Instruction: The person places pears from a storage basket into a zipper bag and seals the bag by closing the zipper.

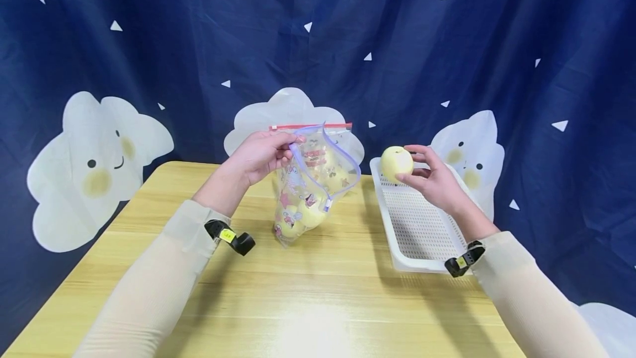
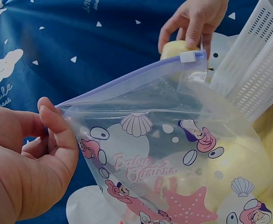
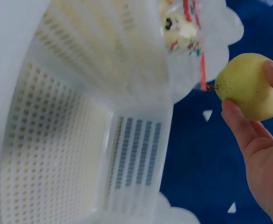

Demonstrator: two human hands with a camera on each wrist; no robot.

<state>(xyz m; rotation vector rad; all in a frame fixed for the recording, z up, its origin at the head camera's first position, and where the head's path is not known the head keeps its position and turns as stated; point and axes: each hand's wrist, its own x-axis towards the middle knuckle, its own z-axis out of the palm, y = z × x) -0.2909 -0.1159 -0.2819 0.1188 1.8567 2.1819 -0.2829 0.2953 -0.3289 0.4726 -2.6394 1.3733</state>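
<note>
With its thumb and fingers, my left hand (image 1: 260, 156) pinches the purple zip edge of a clear printed zip bag (image 2: 150, 135). The bag's mouth gapes toward the right, and pale yellow fruits (image 1: 312, 214) show through its lower part. My right hand (image 1: 437, 178) grips a round, pale yellow pear (image 3: 249, 86) with a short stem. The pear is above the far end of a white perforated basket (image 1: 390, 225), apart from the bag. In the left wrist view the bag's edge partly covers the pear.
Behind the purple-edged bag stands another clear bag with a red zip strip (image 1: 310, 126), yellow fruit showing inside. Both bags and the basket are on a wooden table (image 1: 278, 291). A dark blue curtain (image 1: 199, 43) with cloud prints hangs behind the table.
</note>
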